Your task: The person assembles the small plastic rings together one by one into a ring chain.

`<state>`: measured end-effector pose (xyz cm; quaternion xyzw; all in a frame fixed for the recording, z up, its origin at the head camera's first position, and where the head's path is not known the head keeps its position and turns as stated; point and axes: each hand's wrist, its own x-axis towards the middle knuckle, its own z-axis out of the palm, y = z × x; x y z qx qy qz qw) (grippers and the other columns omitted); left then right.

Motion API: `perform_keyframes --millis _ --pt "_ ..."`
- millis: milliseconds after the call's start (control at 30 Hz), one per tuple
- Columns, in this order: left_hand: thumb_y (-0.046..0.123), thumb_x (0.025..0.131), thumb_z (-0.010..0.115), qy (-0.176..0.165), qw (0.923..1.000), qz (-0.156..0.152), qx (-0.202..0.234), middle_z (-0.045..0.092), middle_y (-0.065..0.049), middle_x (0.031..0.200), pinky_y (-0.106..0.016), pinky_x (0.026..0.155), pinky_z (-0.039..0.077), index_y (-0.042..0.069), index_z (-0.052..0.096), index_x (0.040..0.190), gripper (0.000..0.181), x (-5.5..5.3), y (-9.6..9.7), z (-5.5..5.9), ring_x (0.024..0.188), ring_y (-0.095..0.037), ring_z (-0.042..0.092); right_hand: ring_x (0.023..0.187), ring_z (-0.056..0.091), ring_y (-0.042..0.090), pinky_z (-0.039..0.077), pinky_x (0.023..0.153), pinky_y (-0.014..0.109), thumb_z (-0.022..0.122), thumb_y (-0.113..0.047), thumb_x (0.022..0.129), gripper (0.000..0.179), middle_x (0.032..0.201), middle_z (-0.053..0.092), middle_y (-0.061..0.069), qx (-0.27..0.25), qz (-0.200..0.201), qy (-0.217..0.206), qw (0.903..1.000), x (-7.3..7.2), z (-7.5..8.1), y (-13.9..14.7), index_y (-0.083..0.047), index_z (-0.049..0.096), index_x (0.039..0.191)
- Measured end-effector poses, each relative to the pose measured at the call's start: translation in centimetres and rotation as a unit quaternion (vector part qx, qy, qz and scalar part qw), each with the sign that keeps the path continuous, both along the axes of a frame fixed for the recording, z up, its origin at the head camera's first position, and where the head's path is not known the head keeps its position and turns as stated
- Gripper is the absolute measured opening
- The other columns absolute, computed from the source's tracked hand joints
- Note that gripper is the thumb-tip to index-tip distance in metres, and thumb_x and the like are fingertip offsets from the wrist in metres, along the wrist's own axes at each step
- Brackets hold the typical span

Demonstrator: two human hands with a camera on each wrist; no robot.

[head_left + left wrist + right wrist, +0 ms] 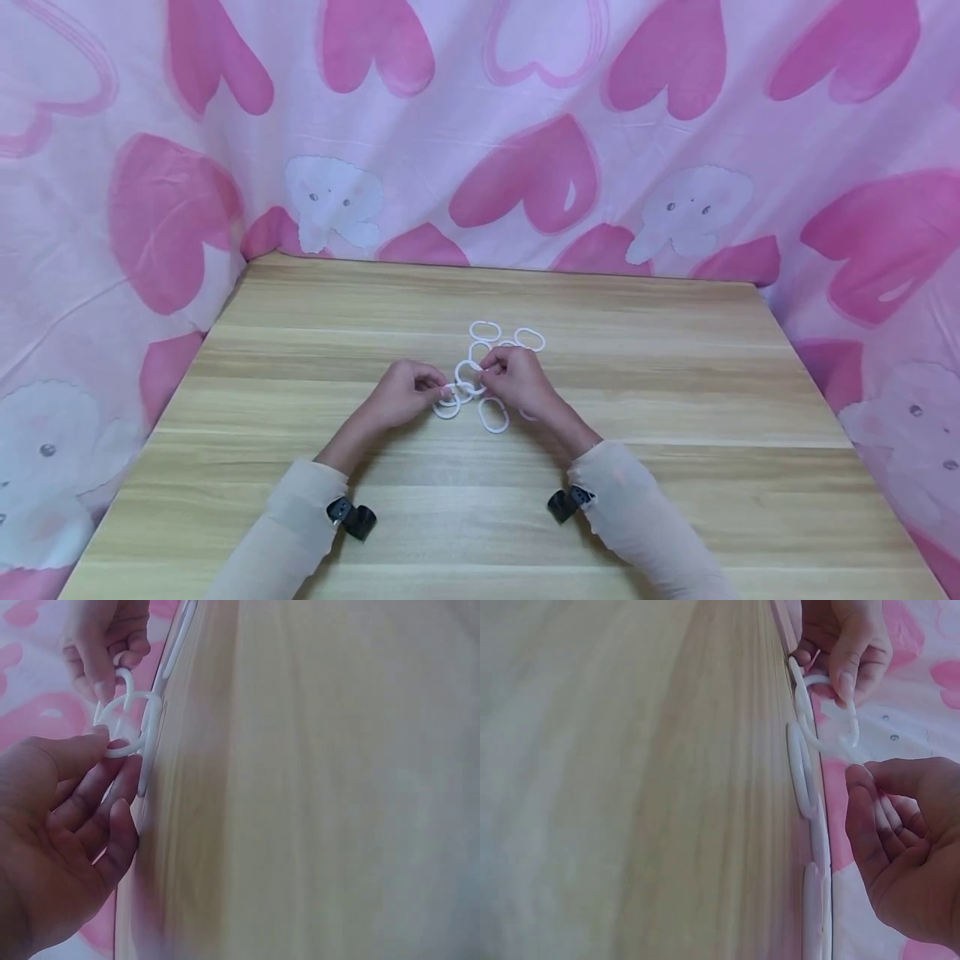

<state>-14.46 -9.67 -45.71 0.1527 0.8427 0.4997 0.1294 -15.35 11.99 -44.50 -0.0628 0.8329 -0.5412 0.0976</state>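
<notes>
Over the middle of the table my left hand (405, 395) pinches a white oval plastic ring (447, 417) between thumb and fingers. My right hand (517, 380) faces it from the right and pinches another white ring (457, 377) by its edge. In the left wrist view, the ring held by my left thumb (124, 754) crosses the ring at my right fingertips (129, 682); whether they are fully linked I cannot tell. In the right wrist view a gap seems to show at the end of the left hand's ring (853, 724).
Several more white rings lie on the wooden table (405, 525) around my hands. One loose ring (495, 432) is just in front of my right hand, another ring (543, 343) behind it. A pink heart-patterned curtain (420, 167) hangs along the back and sides.
</notes>
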Motion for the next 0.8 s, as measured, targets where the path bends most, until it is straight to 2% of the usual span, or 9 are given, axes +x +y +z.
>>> perform_keyframes --millis 167,300,467,633,800 --pt "0.011 0.093 0.071 0.003 0.9998 -0.002 -0.022 0.077 -0.008 0.091 -0.027 0.079 0.058 0.004 0.076 0.099 0.011 0.1 -1.2 0.4 0.084 -0.013 0.068 0.066 0.068 0.012 0.06 0.06 0.024 0.068 0.006 0.087 0.01 0.084 0.074 0.024 0.003 0.029 0.019 0.9994 -0.3 -0.4 0.1 0.008 0.071 0.097" --pt "0.013 0.093 0.071 0.01 0.999 -0.004 -0.043 0.076 -0.006 0.091 -0.025 0.075 0.057 0.006 0.077 0.1 0.012 0.1 -2.2 0.5 0.083 -0.013 0.068 0.068 0.061 0.008 0.053 0.06 0.016 0.07 0.003 0.089 0.012 0.084 0.073 0.022 0.031 0.061 0.046 0.9966 -0.5 -0.5 0.2 0.006 0.074 0.1" --pt "0.014 0.093 0.072 0.015 0.9975 0.001 -0.069 0.075 -0.003 0.088 -0.025 0.069 0.054 0.009 0.077 0.099 0.01 0.0 -3.3 0.7 0.08 -0.013 0.064 0.074 0.058 0.008 0.051 0.064 0.016 0.067 0.003 0.091 0.019 0.094 0.073 0.02 0.044 0.092 0.051 0.9935 -0.6 -0.3 0.2 0.004 0.074 0.109" --pt "0.015 0.094 0.071 0.021 0.9964 0.005 -0.082 0.075 -0.002 0.089 -0.025 0.073 0.054 0.009 0.078 0.1 0.011 -0.1 -3.9 0.7 0.082 -0.013 0.063 0.077 0.06 0.01 0.051 0.066 0.017 0.068 0.002 0.092 0.021 0.096 0.074 0.019 0.048 0.098 0.052 0.9927 -0.7 -0.2 -0.1 0.004 0.073 0.112" --pt "0.018 0.094 0.071 0.045 0.9934 0.024 -0.103 0.075 0.0 0.087 -0.026 0.072 0.053 0.012 0.078 0.099 0.01 -0.1 -3.6 1.2 0.08 -0.013 0.063 0.076 0.059 0.009 0.051 0.067 0.018 0.07 -0.001 0.091 0.017 0.093 0.074 0.016 0.051 0.092 0.057 0.9928 -0.9 -0.3 -0.5 0.001 0.074 0.107"
